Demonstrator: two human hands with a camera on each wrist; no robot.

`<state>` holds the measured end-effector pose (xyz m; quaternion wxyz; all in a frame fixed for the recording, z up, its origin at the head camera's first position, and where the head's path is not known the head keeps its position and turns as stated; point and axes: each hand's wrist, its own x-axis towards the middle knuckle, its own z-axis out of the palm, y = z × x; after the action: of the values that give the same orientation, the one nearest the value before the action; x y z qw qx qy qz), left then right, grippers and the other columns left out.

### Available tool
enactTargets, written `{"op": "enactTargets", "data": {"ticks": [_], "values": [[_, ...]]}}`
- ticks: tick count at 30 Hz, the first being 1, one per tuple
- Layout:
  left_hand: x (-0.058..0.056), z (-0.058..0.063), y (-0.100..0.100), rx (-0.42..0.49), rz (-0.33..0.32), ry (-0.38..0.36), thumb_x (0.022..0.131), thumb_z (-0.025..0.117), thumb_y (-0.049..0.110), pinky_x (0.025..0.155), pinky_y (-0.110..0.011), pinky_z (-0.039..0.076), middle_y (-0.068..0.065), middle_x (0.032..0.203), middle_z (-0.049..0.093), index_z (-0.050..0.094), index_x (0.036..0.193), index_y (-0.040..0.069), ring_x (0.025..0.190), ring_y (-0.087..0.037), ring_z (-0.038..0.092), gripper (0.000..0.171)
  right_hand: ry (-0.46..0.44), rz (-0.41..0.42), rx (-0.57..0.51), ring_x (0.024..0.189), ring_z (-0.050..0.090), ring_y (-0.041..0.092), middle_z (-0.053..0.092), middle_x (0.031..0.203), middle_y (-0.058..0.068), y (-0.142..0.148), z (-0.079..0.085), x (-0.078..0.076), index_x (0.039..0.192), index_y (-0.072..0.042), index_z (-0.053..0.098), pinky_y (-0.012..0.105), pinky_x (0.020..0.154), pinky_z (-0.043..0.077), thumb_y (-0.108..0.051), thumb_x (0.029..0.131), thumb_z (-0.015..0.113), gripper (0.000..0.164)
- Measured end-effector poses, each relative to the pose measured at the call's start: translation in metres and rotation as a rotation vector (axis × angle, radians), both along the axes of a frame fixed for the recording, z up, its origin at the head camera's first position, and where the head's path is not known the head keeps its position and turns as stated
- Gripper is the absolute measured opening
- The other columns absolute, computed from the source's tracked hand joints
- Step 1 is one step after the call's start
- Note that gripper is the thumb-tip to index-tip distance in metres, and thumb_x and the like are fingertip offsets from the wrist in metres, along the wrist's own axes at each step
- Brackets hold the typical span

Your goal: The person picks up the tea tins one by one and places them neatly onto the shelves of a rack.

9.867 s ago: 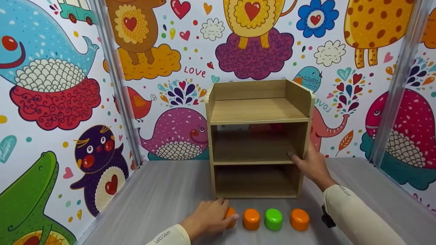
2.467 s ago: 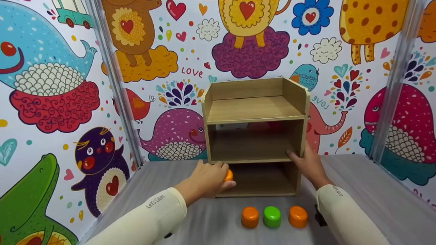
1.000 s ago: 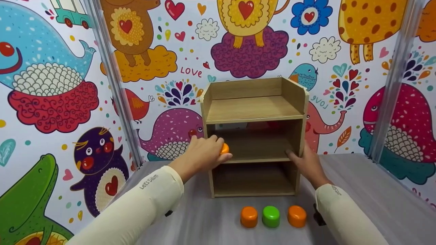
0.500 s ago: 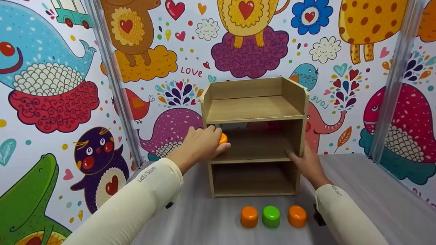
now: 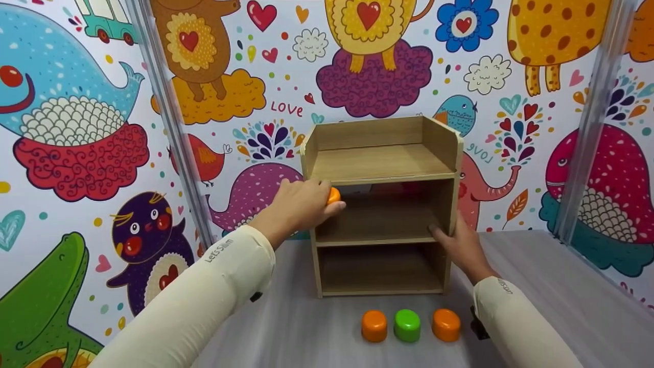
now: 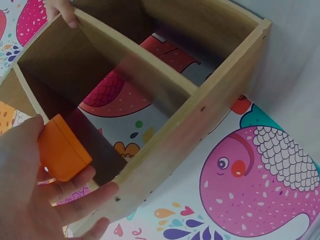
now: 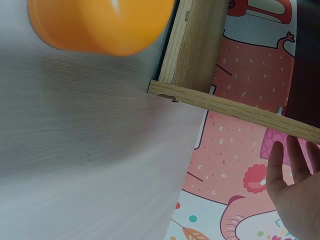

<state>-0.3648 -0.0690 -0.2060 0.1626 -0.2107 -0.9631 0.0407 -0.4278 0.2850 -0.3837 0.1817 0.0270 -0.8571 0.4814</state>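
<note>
My left hand (image 5: 296, 207) pinches a short orange cylinder (image 5: 333, 195) with rounded edges, thumb on one side and fingertips on the other. It is raised at the left front of a small wooden shelf (image 5: 386, 161), level with the upper part of the middle compartment. In the left wrist view the orange cylinder (image 6: 65, 150) shows close to that compartment's opening. My right hand (image 5: 465, 250) grips the shelf's right side panel, thumb at the inner face and fingers along the outside. Those fingers (image 7: 297, 160) lie against the panel in the right wrist view.
On the grey table (image 5: 327, 332), before the shelf, stand an orange cylinder (image 5: 374, 326), a green one (image 5: 407, 325) and another orange one (image 5: 446, 325) in a row. Cartoon-printed walls (image 5: 286, 97) enclose the table behind and at both sides.
My left hand has taken the leftmost orange cylinder off the table and lifted it past the bottom compartment, still rising slightly over the last second. My right hand keeps its hold on the shelf.
</note>
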Motion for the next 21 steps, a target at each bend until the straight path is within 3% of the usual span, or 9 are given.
{"op": "enactTargets", "data": {"ticks": [3, 10, 15, 21], "values": [[0.0, 0.005, 0.002, 0.019, 0.005, 0.001, 0.1, 0.052, 0.06, 0.103, -0.06, 0.045, -0.007, 0.1, 0.062, 0.06, 0.124, 0.012, 0.094, -0.025, 0.062, 0.055, 0.009, -0.003, 0.014, 0.139, 0.045, 0.049, 0.04, 0.157, 0.022, 0.001, -0.001, 0.0, 0.161, -0.017, 0.017, 0.069, 0.108, 0.037, -0.044, 0.098, 0.066, 0.085], [-0.002, 0.016, 0.007, 0.041, -0.004, 0.026, 0.101, 0.05, 0.06, 0.09, -0.048, 0.049, -0.006, 0.094, 0.058, 0.059, 0.118, 0.012, 0.086, -0.024, 0.059, 0.051, 0.007, 0.001, 0.005, 0.14, 0.045, 0.049, 0.04, 0.158, 0.021, 0.001, -0.001, 0.001, 0.161, -0.017, 0.017, 0.069, 0.109, 0.037, -0.044, 0.098, 0.067, 0.085], [-0.005, 0.025, 0.009, 0.032, 0.0, 0.052, 0.101, 0.049, 0.06, 0.082, -0.043, 0.054, -0.007, 0.102, 0.058, 0.059, 0.123, 0.011, 0.085, -0.025, 0.059, 0.055, 0.002, -0.011, 0.017, 0.14, 0.045, 0.048, 0.039, 0.159, 0.022, -0.002, 0.0, 0.0, 0.162, -0.018, 0.015, 0.068, 0.11, 0.036, -0.045, 0.098, 0.065, 0.086], [-0.008, 0.032, 0.009, 0.043, 0.01, 0.07, 0.102, 0.048, 0.059, 0.082, -0.043, 0.054, -0.008, 0.107, 0.059, 0.057, 0.122, 0.009, 0.088, -0.026, 0.059, 0.055, -0.003, -0.008, 0.012, 0.142, 0.043, 0.049, 0.038, 0.16, 0.021, -0.002, 0.0, -0.001, 0.163, -0.019, 0.014, 0.068, 0.111, 0.035, -0.045, 0.099, 0.065, 0.086]]}}
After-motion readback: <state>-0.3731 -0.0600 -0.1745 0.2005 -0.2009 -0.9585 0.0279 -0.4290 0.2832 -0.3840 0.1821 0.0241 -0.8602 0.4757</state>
